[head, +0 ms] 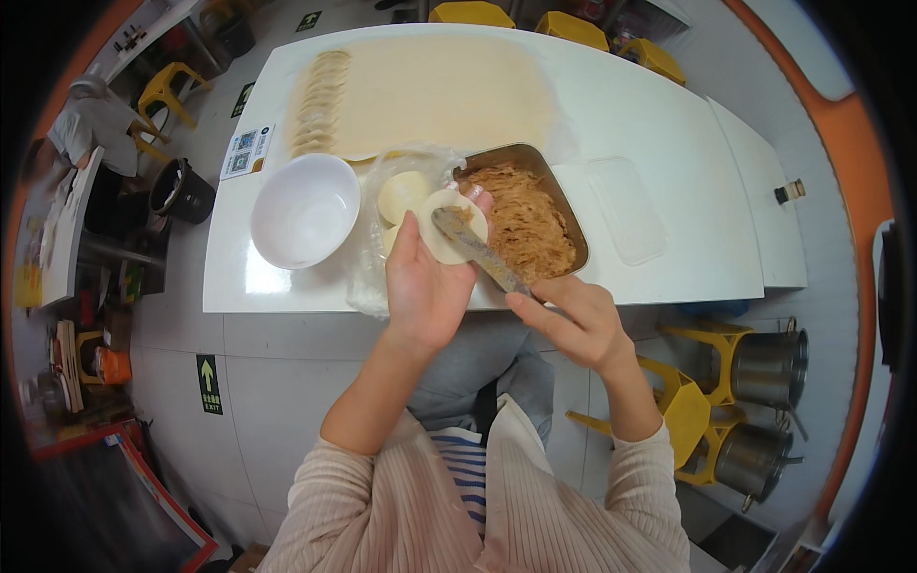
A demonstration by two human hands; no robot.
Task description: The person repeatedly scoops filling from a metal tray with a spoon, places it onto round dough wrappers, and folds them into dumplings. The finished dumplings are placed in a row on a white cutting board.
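Note:
A round dumpling wrapper (437, 247) lies across the fingers of my left hand (428, 295). My right hand (577, 319) grips a flat filling spatula (494, 261), its tip pressing a small dab of meat filling (462, 213) onto the wrapper. Behind the wrapper, to the right, a rectangular metal pan (582, 247) holds minced filling (534, 218). More round wrappers (402, 195) sit in a clear plastic bag (369, 286) left of my left hand. A row of folded dumplings (320, 104) lines the left side of a pale floured sheet (444, 89) at the far side of the table.
A white bowl (306, 211) stands on the white table (688, 251) at the left. Beside it lies a card with printed codes (247, 152). A clear plastic lid (628, 211) rests right of the pan. Yellow stools (686, 419) and metal pots (756, 458) stand lower right. Another person (97, 125) is at far left.

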